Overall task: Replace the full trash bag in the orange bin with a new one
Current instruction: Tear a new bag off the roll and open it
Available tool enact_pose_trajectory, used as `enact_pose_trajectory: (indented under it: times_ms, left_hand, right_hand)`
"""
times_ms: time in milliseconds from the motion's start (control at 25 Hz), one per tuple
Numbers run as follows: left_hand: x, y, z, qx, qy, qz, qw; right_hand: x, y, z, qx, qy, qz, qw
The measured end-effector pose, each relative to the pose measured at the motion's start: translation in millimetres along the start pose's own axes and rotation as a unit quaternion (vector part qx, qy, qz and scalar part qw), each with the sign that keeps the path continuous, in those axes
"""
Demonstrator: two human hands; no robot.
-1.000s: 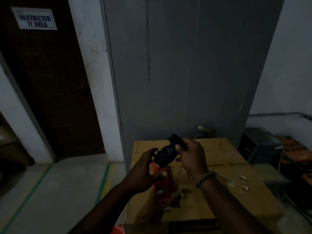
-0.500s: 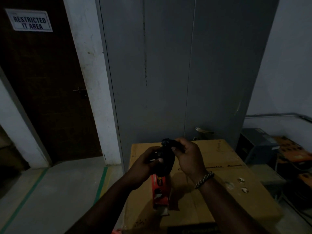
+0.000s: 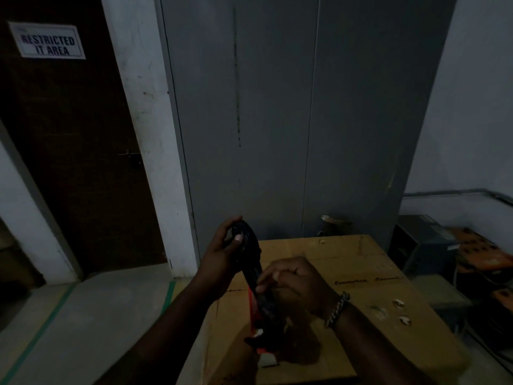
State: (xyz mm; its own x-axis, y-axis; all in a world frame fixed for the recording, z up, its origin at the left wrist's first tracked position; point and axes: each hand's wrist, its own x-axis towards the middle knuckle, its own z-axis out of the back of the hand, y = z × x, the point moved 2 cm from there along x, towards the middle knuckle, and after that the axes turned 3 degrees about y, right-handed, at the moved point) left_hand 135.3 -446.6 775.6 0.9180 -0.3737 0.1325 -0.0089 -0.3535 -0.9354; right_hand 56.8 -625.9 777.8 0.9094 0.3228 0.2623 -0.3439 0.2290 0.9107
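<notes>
A black rolled-up trash bag (image 3: 251, 257) is stretched between my two hands above a cardboard box. My left hand (image 3: 222, 254) grips the upper rolled end. Lower down, my right hand (image 3: 294, 282), with a chain bracelet on its wrist, pinches the bag's stretched part. A red packet (image 3: 255, 315) hangs beside the bag's lower end, touching it. The orange bin is out of sight.
A large cardboard box (image 3: 361, 273) fills the space in front of me, with small round bits on its right side. Behind it stands a grey metal cabinet (image 3: 277, 107). A dark door marked "RESTRICTED IT AREA" (image 3: 47, 41) is at left. Dark and orange equipment (image 3: 477, 259) sits at right.
The bag was a crumpled bundle held in both hands. Now my left hand has lifted its top end, my right hand has slid lower, and the bag is drawn out long.
</notes>
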Motion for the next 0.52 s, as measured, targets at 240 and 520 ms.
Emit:
enact_pose_trajectory:
  times_ms: [240,520]
  left_hand:
    - [-2.9,0.1,-9.6,0.033,0.023,0.003,0.999]
    - [-4.7,-7.7,-11.8,0.026,0.065,-0.014,0.997]
  right_hand:
    - [19.5,20.5,8.0,-0.198,-0.160,0.032,0.967]
    - [33.5,21.5,10.9,-0.166,-0.073,0.042,0.982]
